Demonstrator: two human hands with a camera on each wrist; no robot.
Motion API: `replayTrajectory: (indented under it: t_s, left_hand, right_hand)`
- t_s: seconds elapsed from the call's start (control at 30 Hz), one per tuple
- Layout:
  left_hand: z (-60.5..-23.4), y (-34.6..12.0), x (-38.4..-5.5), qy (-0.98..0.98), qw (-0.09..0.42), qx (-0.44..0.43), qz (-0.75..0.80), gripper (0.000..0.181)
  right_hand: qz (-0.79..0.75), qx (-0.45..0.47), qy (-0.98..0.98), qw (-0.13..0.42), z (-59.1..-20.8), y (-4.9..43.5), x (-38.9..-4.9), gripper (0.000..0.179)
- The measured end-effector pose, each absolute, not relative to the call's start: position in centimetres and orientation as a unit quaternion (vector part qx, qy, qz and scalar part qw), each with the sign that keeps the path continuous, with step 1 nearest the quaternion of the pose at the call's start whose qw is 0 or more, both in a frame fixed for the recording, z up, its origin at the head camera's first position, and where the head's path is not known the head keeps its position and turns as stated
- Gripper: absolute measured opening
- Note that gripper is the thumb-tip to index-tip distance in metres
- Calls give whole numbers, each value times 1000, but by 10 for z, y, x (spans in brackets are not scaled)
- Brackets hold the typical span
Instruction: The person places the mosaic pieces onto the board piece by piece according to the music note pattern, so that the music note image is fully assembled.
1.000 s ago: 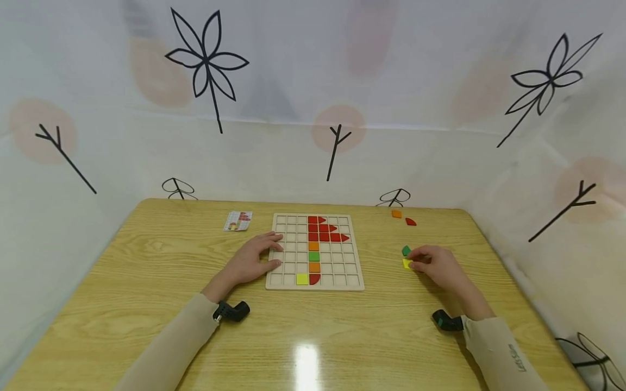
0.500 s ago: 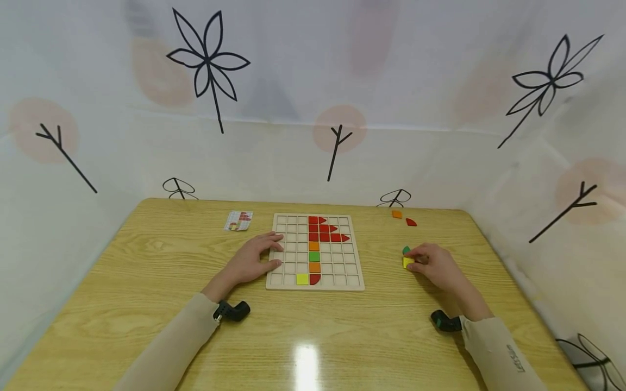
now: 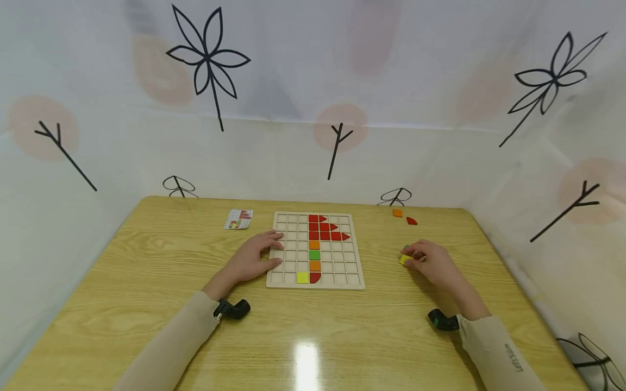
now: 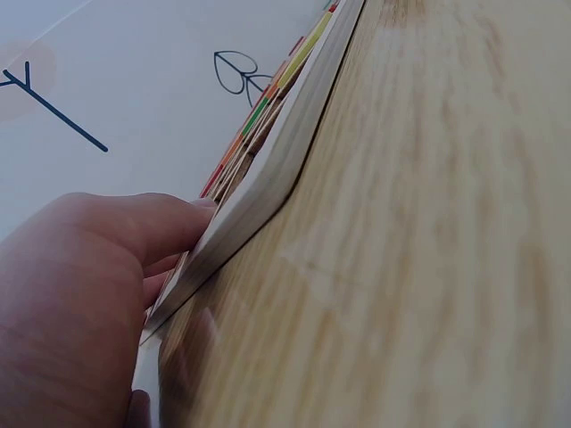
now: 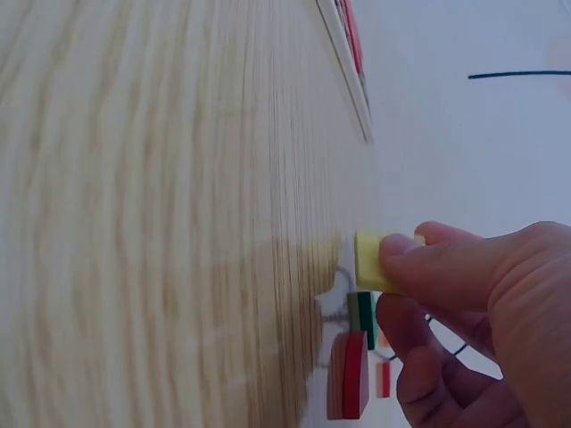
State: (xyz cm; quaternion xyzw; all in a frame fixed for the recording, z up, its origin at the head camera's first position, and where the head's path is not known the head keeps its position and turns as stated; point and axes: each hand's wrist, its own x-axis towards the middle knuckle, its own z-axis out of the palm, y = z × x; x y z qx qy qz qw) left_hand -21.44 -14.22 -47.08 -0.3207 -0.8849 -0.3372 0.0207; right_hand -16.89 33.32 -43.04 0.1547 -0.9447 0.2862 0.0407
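Observation:
My right hand point(image 3: 432, 266) pinches a yellow square tile point(image 3: 405, 260) between thumb and fingers. In the right wrist view that yellow tile point(image 5: 368, 260) stands on edge, clear of the tabletop. Just past it is a green tile point(image 3: 406, 248), mostly hidden by the fingers in the head view. My left hand point(image 3: 251, 255) lies at the left side of a wooden grid board point(image 3: 290, 286), its thumb and fingertips touching the border. On the board, red tiles point(image 3: 324, 235) form three pointed rows. Below runs a column of orange, green and orange tiles point(image 3: 315, 266), with a red rounded piece point(image 3: 315, 278) and yellow square point(image 3: 302, 278) at the bottom.
A printed pattern card point(image 3: 238, 219) lies left of the board. At the table's back right are an orange piece point(image 3: 398, 213) and a red rounded piece point(image 3: 412, 221). The right wrist view shows a red piece point(image 5: 354, 374) near the hand. A patterned cloth point(image 3: 274, 152) surrounds the table.
My right hand has gripped the yellow tile, raised it from the table and shifted it slightly left and away. The left hand stays on the board.

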Motion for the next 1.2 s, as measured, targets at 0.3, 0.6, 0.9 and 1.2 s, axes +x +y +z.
replayTrajectory:
  t_s: [0.3,0.6,0.9,1.2]
  left_hand:
    - [-470,-144,-214,-885,19,-321,-337,30]
    - [-470,-142,-213,-884,24,-326,-336,29]
    - [-469,-142,-213,-886,23,-323,-331,29]
    - [-470,-142,-213,-887,23,-323,-331,29]
  right_hand:
    - [302,153,-940,46,-433,312,-171,17]
    - [349,188,-917,38,-433,269,-173,7]
    - [402,214,-890,14,-429,226,-173,15]
    - [408,262,-874,-15,-432,184,-175,17]
